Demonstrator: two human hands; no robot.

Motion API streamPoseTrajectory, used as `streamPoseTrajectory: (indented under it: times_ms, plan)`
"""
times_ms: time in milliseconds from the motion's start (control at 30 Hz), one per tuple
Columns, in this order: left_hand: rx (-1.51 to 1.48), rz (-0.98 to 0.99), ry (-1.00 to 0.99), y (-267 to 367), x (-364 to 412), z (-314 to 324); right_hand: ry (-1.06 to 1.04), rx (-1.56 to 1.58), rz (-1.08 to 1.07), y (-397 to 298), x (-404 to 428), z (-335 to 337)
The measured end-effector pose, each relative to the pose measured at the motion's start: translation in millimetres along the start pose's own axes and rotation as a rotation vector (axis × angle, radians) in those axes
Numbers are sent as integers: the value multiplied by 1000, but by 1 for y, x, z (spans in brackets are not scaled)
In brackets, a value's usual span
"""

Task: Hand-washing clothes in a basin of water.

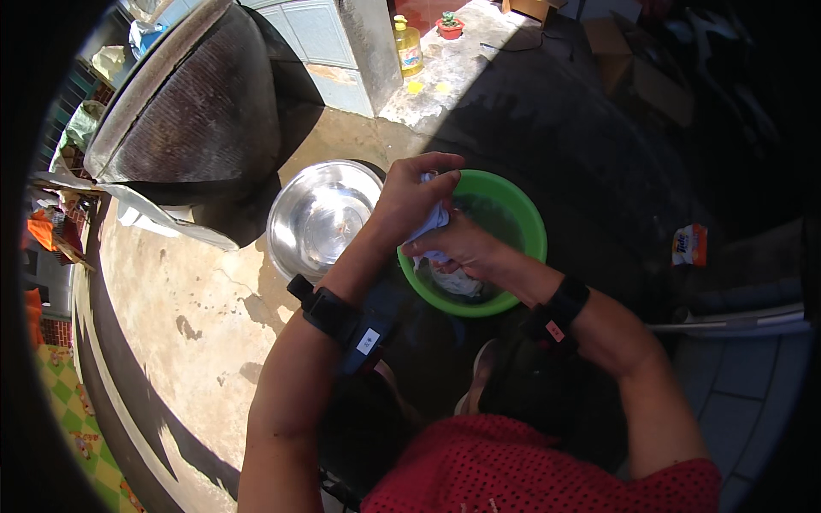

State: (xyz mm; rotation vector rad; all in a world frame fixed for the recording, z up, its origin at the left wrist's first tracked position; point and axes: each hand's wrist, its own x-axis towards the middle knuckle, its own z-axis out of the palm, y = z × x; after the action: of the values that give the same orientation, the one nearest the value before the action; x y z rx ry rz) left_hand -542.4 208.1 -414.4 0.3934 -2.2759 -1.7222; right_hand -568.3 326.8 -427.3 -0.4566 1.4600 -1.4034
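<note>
Both of my hands are closed around a bunched, pale bluish-white cloth (433, 221) above a green plastic basin (537, 243). My left hand (409, 195) grips its upper end, over the basin's left rim. Lower and to the right, my right hand (467, 247) clasps the other end. Dark water (490, 215) shows inside the basin. Whitish wet fabric (458, 282) lies in it below my right hand; whether it joins the held cloth cannot be told. A shiny metal basin (321, 215) stands just left of the green one, with a little residue on its bottom.
A large dark vessel-like object (199, 109) stands at the upper left beside a tiled pillar (321, 38). A yellow liquid bottle (408, 48) and a potted succulent (449, 27) are at the back. A Tide packet (690, 245) sits at right. Cardboard boxes (654, 83) are in shadow.
</note>
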Motion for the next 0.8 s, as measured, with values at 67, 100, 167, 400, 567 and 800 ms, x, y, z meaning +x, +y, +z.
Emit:
streamPoseTrajectory:
  times_ms: [67, 100, 167, 400, 567, 800]
  plan:
    - [115, -9, 67, -7, -1, 22, 112, -275, -237, 48, 26, -22]
    - [238, -16, 148, -8, -3, 24, 212, -548, -486, 68, 40, -29]
    - [202, -131, 189, -15, -4, 31, 276, -637, -512, 97, 55, -39]
    - [404, -144, 309, -21, -19, 36, 293, -882, -199, 89, 42, -26]
    - [388, -180, 315, -45, -4, -19, -20, -392, -142, 27, 18, 4]
    - [606, -344, 502, -72, -11, -113, -79, -331, 213, 7, 7, -67]
